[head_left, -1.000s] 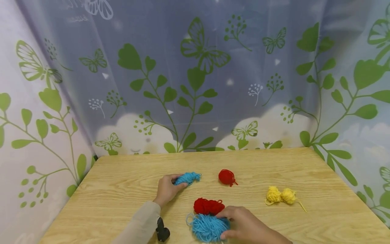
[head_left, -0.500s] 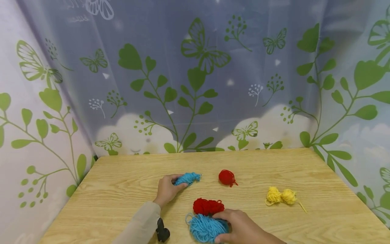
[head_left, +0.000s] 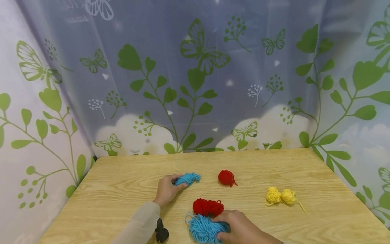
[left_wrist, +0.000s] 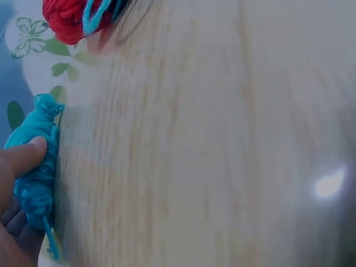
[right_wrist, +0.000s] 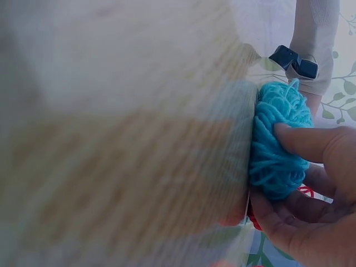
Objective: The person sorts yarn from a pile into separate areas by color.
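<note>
In the head view my left hand [head_left: 167, 189] grips the left end of a small twisted blue yarn skein [head_left: 189, 178] on the table. The left wrist view has the thumb of that hand [left_wrist: 19, 167] across the skein [left_wrist: 36, 178]. My right hand [head_left: 239, 227] holds the right side of a larger blue yarn bundle [head_left: 204, 229], just in front of a red yarn bundle [head_left: 207, 206]. In the right wrist view, thumb and fingers of the right hand [right_wrist: 317, 189] lie around the large blue bundle [right_wrist: 278, 144].
A red yarn ball [head_left: 226, 178] lies behind the red bundle. To the right is a yellow yarn bundle [head_left: 287, 196] with a loose tail. A black device [head_left: 161, 231] is by the left sleeve. Patterned curtains [head_left: 207, 101] stand around the wooden table [head_left: 122, 176].
My right hand and the large blue bundle have shifted slightly to the left. The left hand and its small skein have stayed in place.
</note>
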{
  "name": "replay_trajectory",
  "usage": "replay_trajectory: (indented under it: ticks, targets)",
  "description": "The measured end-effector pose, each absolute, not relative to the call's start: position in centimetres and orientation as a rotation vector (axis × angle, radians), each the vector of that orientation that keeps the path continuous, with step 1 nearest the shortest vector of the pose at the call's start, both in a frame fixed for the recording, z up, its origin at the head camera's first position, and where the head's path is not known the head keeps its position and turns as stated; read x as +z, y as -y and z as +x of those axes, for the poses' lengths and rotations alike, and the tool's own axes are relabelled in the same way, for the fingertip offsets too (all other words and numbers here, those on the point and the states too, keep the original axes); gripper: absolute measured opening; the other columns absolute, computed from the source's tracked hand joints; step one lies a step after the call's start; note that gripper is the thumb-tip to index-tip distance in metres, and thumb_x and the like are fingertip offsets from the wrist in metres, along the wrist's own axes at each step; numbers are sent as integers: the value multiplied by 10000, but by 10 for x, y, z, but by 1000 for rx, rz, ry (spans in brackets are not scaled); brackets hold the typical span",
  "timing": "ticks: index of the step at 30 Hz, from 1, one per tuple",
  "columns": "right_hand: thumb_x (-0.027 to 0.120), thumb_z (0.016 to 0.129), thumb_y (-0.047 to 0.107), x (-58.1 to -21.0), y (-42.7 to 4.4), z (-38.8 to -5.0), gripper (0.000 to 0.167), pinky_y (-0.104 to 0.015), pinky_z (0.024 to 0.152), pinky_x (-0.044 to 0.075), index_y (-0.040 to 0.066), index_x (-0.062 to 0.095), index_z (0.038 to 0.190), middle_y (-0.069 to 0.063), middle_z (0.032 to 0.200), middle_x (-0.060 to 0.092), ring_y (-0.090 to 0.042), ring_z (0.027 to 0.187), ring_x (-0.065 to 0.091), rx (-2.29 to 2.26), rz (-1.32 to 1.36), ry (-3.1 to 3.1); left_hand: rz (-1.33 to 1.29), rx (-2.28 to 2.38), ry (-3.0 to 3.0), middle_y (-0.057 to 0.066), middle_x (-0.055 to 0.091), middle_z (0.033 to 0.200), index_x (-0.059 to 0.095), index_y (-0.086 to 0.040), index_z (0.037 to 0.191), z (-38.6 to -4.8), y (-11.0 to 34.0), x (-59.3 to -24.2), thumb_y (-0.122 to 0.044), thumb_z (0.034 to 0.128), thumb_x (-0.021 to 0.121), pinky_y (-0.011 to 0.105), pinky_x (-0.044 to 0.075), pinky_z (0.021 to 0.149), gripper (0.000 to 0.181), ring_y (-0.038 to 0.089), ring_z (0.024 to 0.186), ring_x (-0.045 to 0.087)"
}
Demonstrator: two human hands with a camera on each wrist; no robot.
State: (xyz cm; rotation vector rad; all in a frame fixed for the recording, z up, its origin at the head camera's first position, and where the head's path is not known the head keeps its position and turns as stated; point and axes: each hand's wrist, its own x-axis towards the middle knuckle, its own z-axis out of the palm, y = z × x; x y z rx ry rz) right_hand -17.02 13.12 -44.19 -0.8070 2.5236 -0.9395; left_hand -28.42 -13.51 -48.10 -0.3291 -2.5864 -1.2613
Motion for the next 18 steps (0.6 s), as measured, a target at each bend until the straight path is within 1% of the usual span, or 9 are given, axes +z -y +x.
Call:
replay_trajectory:
  ticks: [6, 13, 18]
  targets:
    - [757, 825, 217, -444, -131, -172, 324, -322, 841, 539, 91, 717, 1121, 57, 1084, 687, -84, 977, 613, -933, -799, -2543, -288, -1276, 2594, 131, 718, 1025, 734, -33, 1071, -285, 134, -479, -142, 777, 803, 411, 553, 806, 322, 273, 964, 673]
    - [757, 822, 188, -443, -131, -172, 297, -294, 823, 536, 81, 721, 1097, 50, 1061, 694, -67, 956, 614, -937, -807, -2520, -157, -1373, 2586, 124, 707, 1062, 713, -35, 1115, -282, 139, -472, -176, 805, 785, 375, 554, 809, 348, 249, 985, 665]
    - [756, 824, 199, -442, -130, -172, 296, -311, 832, 536, 83, 716, 1093, 57, 1061, 689, -63, 952, 606, -918, -800, -2524, -71, -1442, 2545, 116, 698, 1067, 689, -28, 1152, -278, 152, -464, -192, 830, 764, 345, 554, 781, 369, 229, 964, 653]
